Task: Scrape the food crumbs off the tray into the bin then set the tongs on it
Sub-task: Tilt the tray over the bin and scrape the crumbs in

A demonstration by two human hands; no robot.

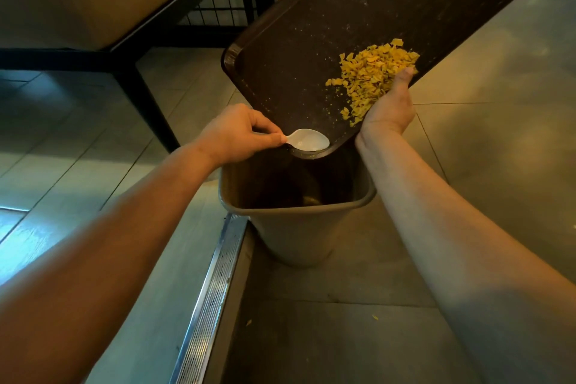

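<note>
A dark brown tray [358, 25] is tilted down over a grey-brown bin [296, 227] on the floor. A heap of yellow crumbs [371, 78] lies on the tray near its right edge, with fine specks scattered around. My right hand [389, 106] grips that right edge from below, thumb beside the heap. My left hand [237, 134] pinches the handle of a white plastic spoon [308, 140], whose bowl rests at the tray's lowest corner over the bin's opening. No tongs are in view.
A black-framed table [131, 50] with a tan top stands to the left, a wire grid panel [218, 6] behind it. A metal floor drain strip [212, 296] runs beside the bin. A few crumbs [375, 317] lie on the tiled floor.
</note>
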